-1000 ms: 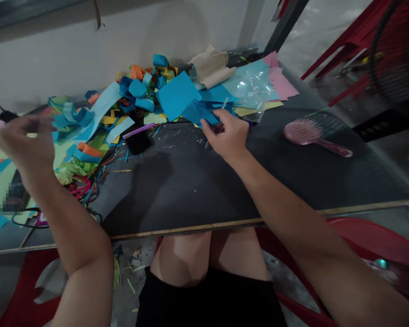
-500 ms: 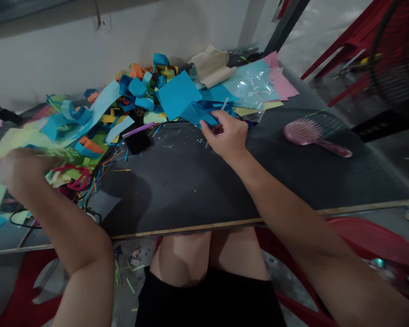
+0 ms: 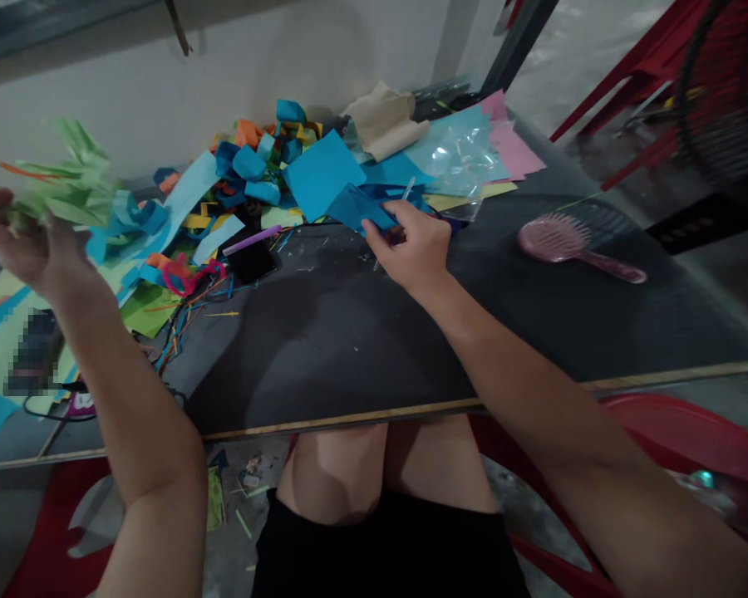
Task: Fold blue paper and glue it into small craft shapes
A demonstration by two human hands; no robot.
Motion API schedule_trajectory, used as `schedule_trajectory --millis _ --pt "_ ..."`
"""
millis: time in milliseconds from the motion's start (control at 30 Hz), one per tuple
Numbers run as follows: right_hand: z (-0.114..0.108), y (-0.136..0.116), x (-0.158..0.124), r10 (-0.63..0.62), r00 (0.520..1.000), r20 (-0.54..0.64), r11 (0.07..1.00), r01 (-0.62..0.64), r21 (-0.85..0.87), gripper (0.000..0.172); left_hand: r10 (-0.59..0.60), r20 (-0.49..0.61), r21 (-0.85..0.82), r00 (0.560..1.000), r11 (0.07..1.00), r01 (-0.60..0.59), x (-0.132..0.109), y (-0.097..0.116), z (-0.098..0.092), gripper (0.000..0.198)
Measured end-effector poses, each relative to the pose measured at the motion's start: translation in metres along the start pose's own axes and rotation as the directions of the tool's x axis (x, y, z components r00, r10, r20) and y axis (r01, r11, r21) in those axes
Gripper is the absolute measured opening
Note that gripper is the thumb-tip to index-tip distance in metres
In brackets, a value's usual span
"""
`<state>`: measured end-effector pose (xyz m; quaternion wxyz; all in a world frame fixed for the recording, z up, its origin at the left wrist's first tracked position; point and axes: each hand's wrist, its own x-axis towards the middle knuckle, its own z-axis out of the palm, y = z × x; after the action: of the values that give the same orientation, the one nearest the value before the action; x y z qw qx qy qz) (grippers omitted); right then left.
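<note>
At the far left, my left hand (image 3: 31, 241) is raised above the table with its fingers closed round crumpled light green paper (image 3: 84, 178). An orange strip (image 3: 28, 171) sticks out of that bunch. My right hand (image 3: 411, 245) pinches folded blue paper (image 3: 365, 208) between thumb and fingers near the back middle of the table. A flat blue sheet (image 3: 324, 174) lies just behind it. To the left are rolled blue and orange paper pieces (image 3: 249, 164) in a heap.
On the dark table (image 3: 330, 332) lie a pink hairbrush (image 3: 554, 239), a purple stick (image 3: 253, 239), thin paper strips (image 3: 178, 332), a clear plastic bag (image 3: 461, 162) and a blurred-out dark object (image 3: 34, 353). A fan (image 3: 729, 108) stands at the right.
My left hand has lifted the light green paper up and away from the table. The red-pink loops and green sheet beneath have shifted. My right hand stays in place.
</note>
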<state>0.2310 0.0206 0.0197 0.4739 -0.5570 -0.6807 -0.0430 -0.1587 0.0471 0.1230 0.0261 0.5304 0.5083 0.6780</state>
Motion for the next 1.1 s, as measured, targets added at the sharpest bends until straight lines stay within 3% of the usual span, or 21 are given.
schedule_trajectory --millis 67,167,333,433,533,567,700,967,1100 --pt "-0.001 -0.002 0.000 0.015 1.000 -0.008 0.999 -0.015 0.038 0.036 0.053 0.033 -0.288 0.998 0.957 -0.042 -0.012 0.002 0.013 0.070" --pt "0.000 -0.004 0.000 0.082 0.997 -0.001 0.986 -0.081 0.147 0.037 0.056 0.169 -0.367 0.984 0.930 0.010 -0.034 0.004 0.038 0.068" --pt "0.012 -0.002 -0.002 0.203 0.978 0.040 0.876 -0.200 0.438 0.046 0.022 0.431 -0.119 0.902 0.992 0.033 -0.072 0.011 0.064 0.042" --pt "0.018 -0.006 -0.003 0.215 0.972 0.099 0.768 -0.231 0.598 0.055 0.095 0.583 0.041 0.807 0.988 -0.146 -0.090 0.024 0.071 0.028" --pt "0.019 -0.016 -0.005 0.211 0.956 0.203 0.674 -0.293 0.678 0.061 0.213 0.678 0.116 0.703 0.914 -0.389 -0.108 0.039 0.079 0.025" --pt "0.018 -0.019 -0.006 0.210 0.947 0.241 0.644 -0.320 0.695 0.063 0.245 0.686 0.126 0.685 0.887 -0.444 -0.114 0.043 0.081 0.022" --pt "0.015 -0.030 -0.010 0.213 0.917 0.337 0.553 -0.398 0.732 0.065 0.288 0.558 0.233 0.779 0.846 -0.479 -0.139 0.050 0.088 0.014" --pt "0.013 -0.038 -0.019 0.200 0.883 0.425 0.565 -0.458 0.686 0.062 0.447 0.530 0.279 0.720 0.710 -0.646 -0.154 0.045 0.091 0.014" --pt "0.016 -0.037 -0.019 0.185 0.863 0.470 0.539 -0.489 0.686 0.061 0.458 0.522 0.253 0.720 0.723 -0.643 -0.154 0.046 0.094 0.016"
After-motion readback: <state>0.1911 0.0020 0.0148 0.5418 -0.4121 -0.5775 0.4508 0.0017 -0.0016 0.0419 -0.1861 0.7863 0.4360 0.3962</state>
